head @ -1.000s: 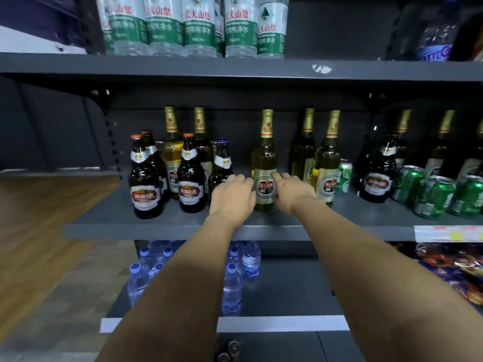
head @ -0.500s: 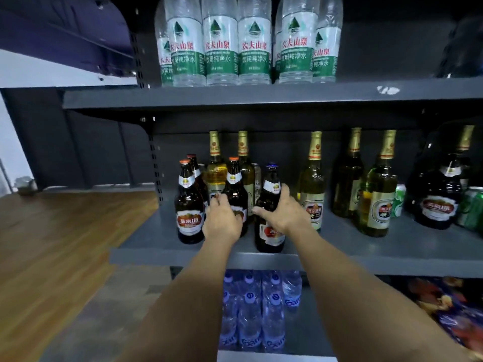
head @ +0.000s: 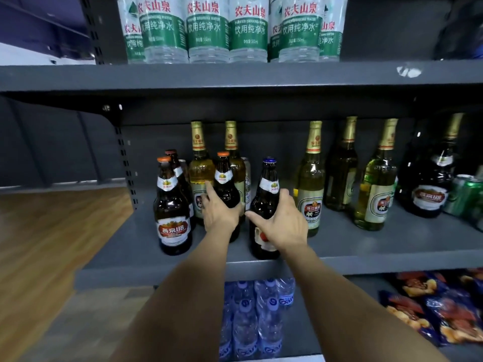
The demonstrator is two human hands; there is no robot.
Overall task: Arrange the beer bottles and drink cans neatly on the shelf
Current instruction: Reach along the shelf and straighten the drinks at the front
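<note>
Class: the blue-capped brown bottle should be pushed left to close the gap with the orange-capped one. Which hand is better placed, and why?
Right. The right hand already wraps the blue-capped bottle; the left hand is on the orange-capped bottle beside it.

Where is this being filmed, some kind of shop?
Most likely a small shop or a mock-up of one. Grey metal shelving carries rows of identical water bottles on top, beer bottles and green cans in the middle, and snack packets lower down.

Dim, even light; deep shadow under the upper shelf (head: pixel 235 77), wide-angle bending at the edges, slightly soft focus
</note>
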